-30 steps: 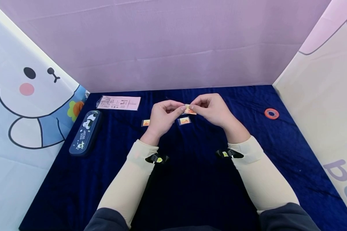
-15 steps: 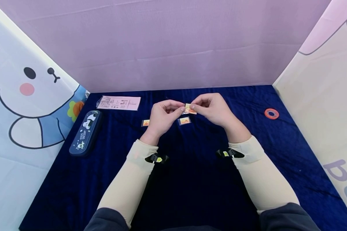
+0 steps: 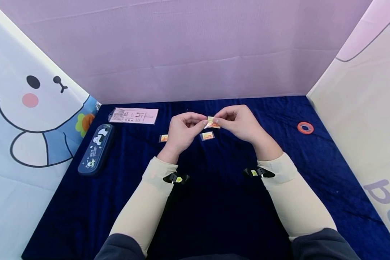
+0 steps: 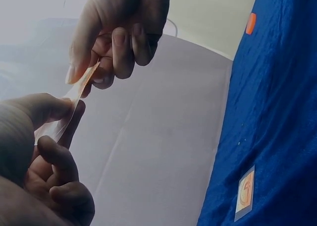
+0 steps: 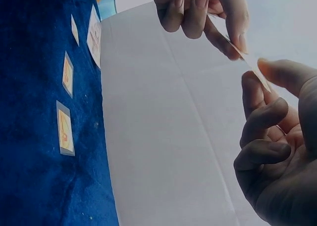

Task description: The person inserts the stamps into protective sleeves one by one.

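Note:
Between the two hands, raised over the cloth, is a small orange-and-yellow postage stamp (image 3: 213, 123) with a toothed edge, together with a clear sleeve (image 4: 55, 129). My left hand (image 3: 184, 132) pinches the sleeve between thumb and fingertips. The right hand (image 3: 241, 123) pinches the stamp's other end, thumb in front and index finger behind. In the left wrist view the stamp (image 4: 87, 83) runs from the right fingertips toward the sleeve; how far it sits inside I cannot tell. Below lie sleeved stamps, one (image 3: 207, 135) under the hands and another (image 3: 163, 138) partly covered by the left hand.
Three sleeved stamps lie in a row in the right wrist view, the nearest (image 5: 65, 129) at lower left. A pink printed sheet (image 3: 136, 116) lies at the back left, beyond a panda pencil case (image 3: 96, 150). An orange tape roll (image 3: 305, 128) rests at right on the blue cloth (image 3: 321, 173).
The held stamp and sleeve have shifted and tilted slightly between the fingertips. Both hands stay almost in place, and the things on the cloth have not moved.

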Demonstrator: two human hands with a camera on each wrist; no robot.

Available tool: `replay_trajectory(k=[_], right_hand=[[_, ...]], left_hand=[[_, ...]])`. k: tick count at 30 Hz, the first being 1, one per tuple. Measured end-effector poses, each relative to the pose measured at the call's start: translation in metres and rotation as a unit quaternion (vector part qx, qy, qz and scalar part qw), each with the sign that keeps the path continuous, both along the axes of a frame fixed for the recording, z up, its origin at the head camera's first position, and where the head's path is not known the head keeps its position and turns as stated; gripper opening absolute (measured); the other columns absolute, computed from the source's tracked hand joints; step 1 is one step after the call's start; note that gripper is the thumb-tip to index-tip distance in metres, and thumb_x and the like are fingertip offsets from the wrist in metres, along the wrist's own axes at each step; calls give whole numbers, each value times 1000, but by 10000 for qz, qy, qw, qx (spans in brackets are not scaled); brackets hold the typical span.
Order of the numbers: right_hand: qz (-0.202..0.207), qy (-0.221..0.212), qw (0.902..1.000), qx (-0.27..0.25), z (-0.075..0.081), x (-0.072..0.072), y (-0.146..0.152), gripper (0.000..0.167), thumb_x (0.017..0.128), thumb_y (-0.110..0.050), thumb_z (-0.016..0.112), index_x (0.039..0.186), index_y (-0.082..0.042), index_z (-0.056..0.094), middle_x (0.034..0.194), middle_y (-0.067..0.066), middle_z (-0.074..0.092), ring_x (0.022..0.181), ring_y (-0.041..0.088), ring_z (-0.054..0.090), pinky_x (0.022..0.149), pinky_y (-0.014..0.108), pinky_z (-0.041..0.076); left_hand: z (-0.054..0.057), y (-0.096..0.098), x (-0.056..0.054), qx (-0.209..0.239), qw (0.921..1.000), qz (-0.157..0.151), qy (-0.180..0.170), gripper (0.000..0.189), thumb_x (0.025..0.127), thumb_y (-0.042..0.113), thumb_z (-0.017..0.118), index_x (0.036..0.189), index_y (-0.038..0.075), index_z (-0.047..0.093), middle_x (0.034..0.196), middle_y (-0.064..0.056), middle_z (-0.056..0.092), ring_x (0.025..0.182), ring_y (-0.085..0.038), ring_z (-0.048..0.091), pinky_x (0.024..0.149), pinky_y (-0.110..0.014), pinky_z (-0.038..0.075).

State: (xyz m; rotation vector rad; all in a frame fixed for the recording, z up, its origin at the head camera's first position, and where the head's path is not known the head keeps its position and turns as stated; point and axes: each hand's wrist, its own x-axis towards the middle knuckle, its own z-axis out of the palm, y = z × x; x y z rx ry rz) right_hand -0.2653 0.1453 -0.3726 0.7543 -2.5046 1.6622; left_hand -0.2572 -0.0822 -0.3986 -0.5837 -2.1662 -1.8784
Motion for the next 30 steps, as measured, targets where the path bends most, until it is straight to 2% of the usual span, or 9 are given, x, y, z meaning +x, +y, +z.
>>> replay_trajectory(k=[6,10,16,23,30], right_hand=[[-117,-165,9998,61,1,0,4,12,100,-20,75,100,-9,81,89,7,74,73,30,64,61,29,49],[-78,-143,9999,20,1,-1,5,12,100,-18,75,98,-7,81,89,8,75,73,26,66,65,29,52],[-90,-26,10000,7,2,0,4,10,99,-15,75,98,-7,81,88,8,74,71,23,65,65,29,51],[-80,-44,9999,56,2,0,5,9,100,-15,75,98,-8,81,87,8,74,73,30,64,65,29,51],[-142,-83,9999,14,1,-1,5,10,99,-16,75,97,-7,80,86,8,73,73,24,64,66,30,52]], left_hand=[[4,-3,1,108,9999,54,-49,10,92,11,83,99,3,81,84,-5,78,48,-14,43,44,-24,35],[5,-4,1,146,9998,5,-109,11,93,11,83,100,3,81,85,-6,78,47,-14,44,43,-24,36],[3,-4,1,4,9999,-34,-124,12,93,14,82,101,5,82,87,-6,79,50,-14,45,45,-24,35],[1,-3,0,-149,9999,-37,-57,11,94,11,81,102,4,81,83,0,76,52,-14,43,47,-24,34],[1,-3,1,-149,9999,-52,15,12,95,5,77,107,4,81,95,-6,74,49,-13,41,45,-24,35]])
